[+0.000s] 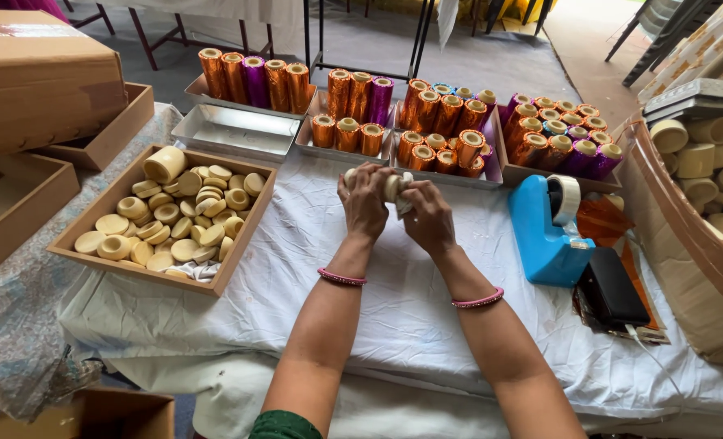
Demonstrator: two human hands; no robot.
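— White cloth [426,325] covers the table; wooden tray [77,244] of cream discs far left, foil-wrapped rolls behind.
— Centre now: left hand [365,203] and right hand [428,218] both closed on one cream roll [394,185], long axis crosswise between them.
— Blue tape dispenser [544,232] sits just right.

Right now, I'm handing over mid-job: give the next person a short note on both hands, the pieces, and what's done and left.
Left hand and right hand grip one cream roll together above the white cloth.
Unwrapped cream pieces fill the wooden tray on the left.
Foil-wrapped rolls stand in metal trays at the back.
Blue tape dispenser sits right.
Done: many wrapped. Left: this bare roll, the tray pieces.
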